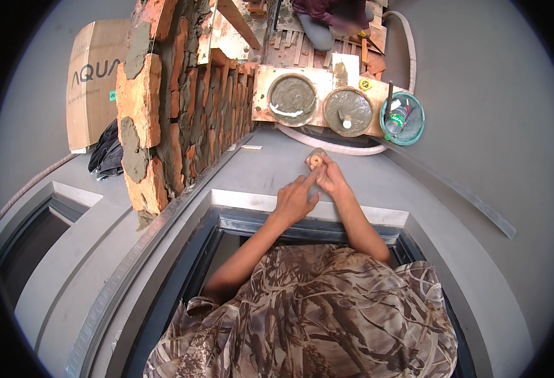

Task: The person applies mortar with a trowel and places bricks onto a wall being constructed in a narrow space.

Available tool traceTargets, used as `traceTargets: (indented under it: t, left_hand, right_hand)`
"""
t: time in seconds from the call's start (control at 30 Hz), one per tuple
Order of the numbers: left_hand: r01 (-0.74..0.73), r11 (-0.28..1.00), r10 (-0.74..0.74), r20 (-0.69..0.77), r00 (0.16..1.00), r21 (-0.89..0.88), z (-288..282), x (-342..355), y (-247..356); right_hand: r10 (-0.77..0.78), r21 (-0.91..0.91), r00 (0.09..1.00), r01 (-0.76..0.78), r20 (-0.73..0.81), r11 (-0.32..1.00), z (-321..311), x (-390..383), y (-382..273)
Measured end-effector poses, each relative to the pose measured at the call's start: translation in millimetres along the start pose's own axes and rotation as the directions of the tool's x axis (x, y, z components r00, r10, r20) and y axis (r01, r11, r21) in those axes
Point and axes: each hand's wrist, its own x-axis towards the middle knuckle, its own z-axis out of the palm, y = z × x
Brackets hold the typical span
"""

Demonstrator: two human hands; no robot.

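My right hand (pixel 332 176) is closed around a round wooden handle (pixel 316 160), seen end-on. A greyish part shows behind its end, but what kind of tool it belongs to is hidden. My left hand (pixel 294 200) reaches across with its index finger stretched out, its tip at the handle or the fingers of my right hand. The other left fingers are loosely bent, with nothing visible in them. Both hands are above the grey surface beyond the window frame (pixel 271 222).
A part-built brick wall (pixel 141 113) rises at the left. Ahead, boards carry two mortar pans (pixel 291 101) (pixel 347 113), a tape measure (pixel 365 84) and a teal bucket (pixel 419 129) holding a bottle. A metal straightedge (pixel 466 195) slants right. Another person (pixel 327 25) crouches at the far side.
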Motion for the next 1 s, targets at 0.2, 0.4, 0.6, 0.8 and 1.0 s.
traceTargets:
  t: [0.2,0.4,0.6,0.8,1.0]
  left_hand:
    - [0.003,1.000,-0.003,-0.007,1.000,-0.030,11.3,0.7,-18.3]
    - [0.017,0.999,-0.017,0.010,1.000,-0.039,17.2,-1.2,-25.1]
    - [-0.040,0.999,0.040,-0.015,0.999,-0.013,16.4,-7.4,-20.6]
    - [-0.173,0.983,0.167,-0.092,0.982,-0.060,10.0,-23.2,-9.2]
    - [-0.188,0.979,0.177,-0.136,0.975,-0.073,6.1,-61.6,9.0]
  right_hand:
    - [0.023,0.027,0.998,-0.021,-0.057,0.999,-3.5,7.1,6.6]
    - [0.001,0.017,0.994,0.001,-0.106,1.000,-3.2,3.8,12.6]
    - [0.005,0.012,1.000,-0.005,0.021,1.000,-6.4,-5.6,9.1]
    - [-0.019,0.019,0.991,0.017,0.136,1.000,2.1,-20.2,7.5]
    - [0.025,-0.023,0.976,-0.020,0.216,1.000,17.8,-47.3,15.2]
